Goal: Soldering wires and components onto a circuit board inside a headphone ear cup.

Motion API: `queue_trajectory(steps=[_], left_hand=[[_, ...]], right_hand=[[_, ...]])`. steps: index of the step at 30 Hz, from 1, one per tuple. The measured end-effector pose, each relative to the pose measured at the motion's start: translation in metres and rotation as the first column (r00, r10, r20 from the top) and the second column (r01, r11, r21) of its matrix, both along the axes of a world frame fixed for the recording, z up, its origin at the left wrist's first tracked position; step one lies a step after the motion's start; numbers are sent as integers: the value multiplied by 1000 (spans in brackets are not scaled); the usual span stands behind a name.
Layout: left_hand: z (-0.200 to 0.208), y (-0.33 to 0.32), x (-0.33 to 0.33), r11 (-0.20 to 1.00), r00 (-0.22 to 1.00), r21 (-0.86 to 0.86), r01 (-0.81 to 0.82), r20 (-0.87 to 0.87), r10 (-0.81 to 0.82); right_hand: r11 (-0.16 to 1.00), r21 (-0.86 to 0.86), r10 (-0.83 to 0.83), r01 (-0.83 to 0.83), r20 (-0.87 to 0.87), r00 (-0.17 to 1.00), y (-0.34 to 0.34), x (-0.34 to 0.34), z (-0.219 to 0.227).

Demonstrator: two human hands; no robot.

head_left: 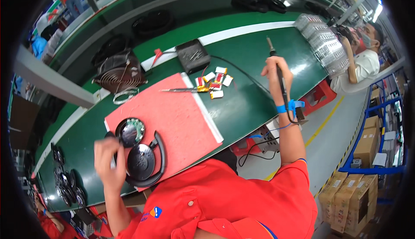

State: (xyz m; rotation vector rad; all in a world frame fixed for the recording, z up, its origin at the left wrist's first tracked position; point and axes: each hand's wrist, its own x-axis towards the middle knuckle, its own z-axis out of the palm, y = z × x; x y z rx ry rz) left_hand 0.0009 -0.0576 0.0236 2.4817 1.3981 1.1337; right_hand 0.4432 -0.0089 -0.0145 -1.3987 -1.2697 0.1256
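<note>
My right hand [279,72] is wrapped round a soldering iron [282,81], its metal tip pointing away over the green bench; the cord runs along my wrist, past a blue strap. An opened headphone [161,156] lies on a pink mat [181,118]. One round ear cup [131,132] shows a green circuit board inside; the other cup [141,161] is black and glossy. My left hand [109,160] is at the headphone's left side, smeared by motion, so its grip is unclear. Tweezers [178,90] lie at the mat's far edge, beside several small battery packs [217,94].
A black box [193,56] holding small bits stands behind the mat. A fume fan [121,71] sits at the far left. Black headphone parts [67,183] lie on the left, stacked clear trays [322,44] at the right end. A co-worker [363,59] sits beyond.
</note>
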Motion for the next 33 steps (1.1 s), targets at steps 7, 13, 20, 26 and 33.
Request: queue_trajectory(steps=[7, 13, 20, 26, 33], left_hand=[[13, -74, -4, 912, 987, -398, -96, -154, 36], [-25, -117, -14, 864, 934, -387, -322, -279, 223], [-32, -118, -4, 926, 885, -169, -337, -392, 250], [59, -47, 36, 944, 921, -202, -261, -346, 180], [116, 152, 138, 967, 962, -210, 144, -201, -186]], right_hand=[[999, -1, -30, 37, 587, 809, 82, 77, 16], [974, -164, -27, 157, 604, 797, 212, 135, -7], [905, -45, -277, 424, 693, 665, 311, 181, -50], [933, -107, -166, 343, 718, 676, 322, 195, -34], [992, 12, -85, 126, 802, 591, 279, 198, -18]])
